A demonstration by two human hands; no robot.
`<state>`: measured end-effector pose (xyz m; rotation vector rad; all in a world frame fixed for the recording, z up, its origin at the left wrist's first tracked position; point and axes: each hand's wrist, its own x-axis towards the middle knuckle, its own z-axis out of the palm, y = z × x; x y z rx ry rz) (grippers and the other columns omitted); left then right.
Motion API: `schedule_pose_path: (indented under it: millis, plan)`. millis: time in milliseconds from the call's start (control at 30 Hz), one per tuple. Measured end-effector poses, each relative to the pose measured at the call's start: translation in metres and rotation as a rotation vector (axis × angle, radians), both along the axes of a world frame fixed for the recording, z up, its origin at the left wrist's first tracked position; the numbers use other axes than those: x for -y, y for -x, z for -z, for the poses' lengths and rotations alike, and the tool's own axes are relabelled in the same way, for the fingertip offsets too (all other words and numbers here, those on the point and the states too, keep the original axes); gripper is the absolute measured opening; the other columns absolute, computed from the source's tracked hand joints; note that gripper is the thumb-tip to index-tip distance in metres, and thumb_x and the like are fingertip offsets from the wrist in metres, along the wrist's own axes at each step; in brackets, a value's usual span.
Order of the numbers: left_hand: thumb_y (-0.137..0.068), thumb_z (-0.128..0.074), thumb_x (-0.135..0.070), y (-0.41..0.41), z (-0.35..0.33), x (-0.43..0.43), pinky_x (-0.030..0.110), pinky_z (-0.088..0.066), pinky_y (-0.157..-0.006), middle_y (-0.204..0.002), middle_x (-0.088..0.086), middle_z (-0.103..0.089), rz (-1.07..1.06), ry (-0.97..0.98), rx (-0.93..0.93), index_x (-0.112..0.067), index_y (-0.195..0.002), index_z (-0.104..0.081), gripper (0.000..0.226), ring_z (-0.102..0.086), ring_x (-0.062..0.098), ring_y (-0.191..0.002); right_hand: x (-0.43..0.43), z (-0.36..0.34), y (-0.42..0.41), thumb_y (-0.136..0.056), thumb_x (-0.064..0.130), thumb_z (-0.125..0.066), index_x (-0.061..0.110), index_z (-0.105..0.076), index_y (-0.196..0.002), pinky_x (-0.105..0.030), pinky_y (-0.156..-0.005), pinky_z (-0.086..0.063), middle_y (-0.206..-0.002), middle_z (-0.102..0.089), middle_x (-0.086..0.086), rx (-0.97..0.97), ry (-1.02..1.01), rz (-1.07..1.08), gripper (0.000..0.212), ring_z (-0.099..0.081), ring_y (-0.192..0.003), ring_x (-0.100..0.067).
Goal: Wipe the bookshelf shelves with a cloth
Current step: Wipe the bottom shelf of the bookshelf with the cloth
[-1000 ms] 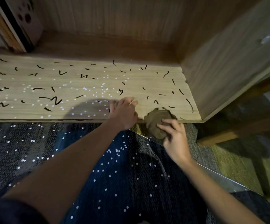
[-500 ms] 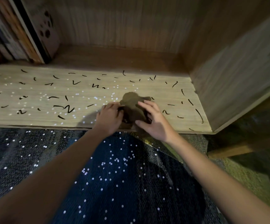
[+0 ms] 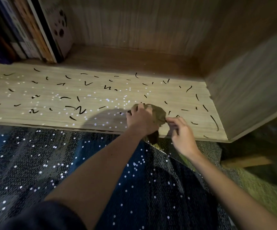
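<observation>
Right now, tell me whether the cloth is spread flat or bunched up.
Bunched up. The cloth is a crumpled lump on the shelf, with the left hand gripping it and the right hand pinching its edge.

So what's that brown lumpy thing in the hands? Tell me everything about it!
It is the cloth, brown, soft-looking and crumpled into a lump. It lies on the wooden shelf near its front edge, with a corner hanging over that edge. The left hand grips it from the left, and the right hand pinches its right edge.
</observation>
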<state>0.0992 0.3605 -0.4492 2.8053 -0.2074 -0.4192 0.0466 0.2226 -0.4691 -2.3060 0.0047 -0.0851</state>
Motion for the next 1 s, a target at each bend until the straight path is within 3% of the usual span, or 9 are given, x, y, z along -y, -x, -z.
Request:
schedule_pose_path:
  millis: [100,200,300,433,533,700,833,900,1000]
  plan:
    - [-0.078,-0.062,-0.014,0.011,-0.007,-0.023,0.036,-0.05,-0.091,-0.113,0.005,-0.06,0.113,0.196,-0.09,-0.018,-0.118,-0.062,0.04,-0.056,0.025,-0.108,-0.003,0.002,-0.001,-0.084,-0.017,-0.041,0.007,-0.058,-0.118,-0.015,-0.1,-0.036,-0.114,-0.054,0.0,0.037,-0.021,0.002,0.045,-0.051,-0.106,-0.008]
    - [-0.08,-0.055,-0.001,0.014,-0.025,-0.055,0.029,-0.052,-0.079,-0.107,0.002,-0.064,0.016,0.397,-0.071,-0.021,-0.115,-0.064,0.041,-0.06,0.021,-0.099,-0.012,0.004,-0.004,-0.084,-0.014,-0.045,0.01,-0.059,-0.118,-0.023,-0.105,-0.035,-0.113,-0.054,0.004,0.08,0.044,-0.042,0.044,-0.05,-0.114,-0.012]
    - [-0.08,-0.056,-0.001,0.002,-0.02,-0.085,0.043,-0.049,-0.092,-0.117,0.004,-0.058,-0.094,0.278,0.133,-0.027,-0.121,-0.059,0.049,-0.054,0.025,-0.105,-0.027,0.009,-0.005,-0.086,-0.006,-0.049,0.011,-0.056,-0.124,-0.025,-0.107,-0.03,-0.12,-0.054,0.003,0.12,0.229,-0.149,0.042,-0.044,-0.117,-0.013]
    - [-0.081,-0.058,-0.004,0.023,-0.003,-0.091,0.044,-0.043,-0.101,-0.134,0.001,-0.047,0.047,-0.012,-0.006,-0.031,-0.127,-0.053,0.054,-0.048,0.026,-0.115,-0.037,0.02,0.002,-0.089,0.003,-0.049,0.013,-0.049,-0.132,-0.035,-0.111,-0.028,-0.133,-0.048,0.001,0.085,0.373,-0.232,0.045,-0.04,-0.124,-0.016]
    - [-0.08,-0.052,0.003,0.045,-0.014,-0.078,0.037,-0.048,-0.094,-0.122,0.002,-0.06,0.201,0.145,-0.066,-0.025,-0.12,-0.063,0.05,-0.056,0.025,-0.11,-0.033,0.021,0.007,-0.087,0.0,-0.05,0.008,-0.045,-0.136,-0.032,-0.111,-0.022,-0.141,-0.043,-0.006,0.086,0.4,-0.269,0.05,-0.035,-0.131,-0.023]
    - [-0.085,-0.054,0.0,0.039,-0.017,-0.104,0.038,-0.051,-0.092,-0.12,0.002,-0.059,0.019,0.153,0.27,-0.03,-0.127,-0.054,0.052,-0.057,0.023,-0.103,-0.034,0.02,0.007,-0.087,-0.001,-0.048,0.008,-0.044,-0.136,-0.032,-0.112,-0.022,-0.143,-0.041,-0.007,0.072,0.392,-0.282,0.05,-0.033,-0.132,-0.024]
    - [-0.086,-0.053,-0.001,0.047,-0.004,-0.112,0.037,-0.04,-0.104,-0.133,0.002,-0.053,0.021,-0.067,0.176,-0.029,-0.134,-0.048,0.056,-0.049,0.024,-0.118,-0.034,0.021,0.009,-0.088,-0.002,-0.048,0.008,-0.042,-0.137,-0.029,-0.112,-0.019,-0.144,-0.039,-0.007,0.073,0.408,-0.284,0.051,-0.031,-0.133,-0.024]
    - [-0.085,-0.049,0.002,0.058,-0.006,-0.105,0.034,-0.039,-0.103,-0.132,0.0,-0.055,0.132,-0.005,0.112,-0.027,-0.129,-0.054,0.053,-0.05,0.023,-0.12,-0.033,0.021,0.009,-0.087,-0.002,-0.049,0.009,-0.039,-0.14,-0.026,-0.113,-0.014,-0.147,-0.035,-0.006,0.057,0.414,-0.295,0.055,-0.027,-0.135,-0.023]
    - [-0.08,-0.045,0.008,0.066,-0.019,-0.102,0.017,-0.045,-0.085,-0.124,0.0,-0.061,0.309,0.201,0.003,-0.022,-0.119,-0.064,0.052,-0.058,0.018,-0.107,-0.03,0.02,0.008,-0.086,-0.002,-0.049,0.012,-0.035,-0.142,-0.018,-0.11,-0.007,-0.149,-0.031,-0.002,0.04,0.418,-0.303,0.059,-0.023,-0.136,-0.02]
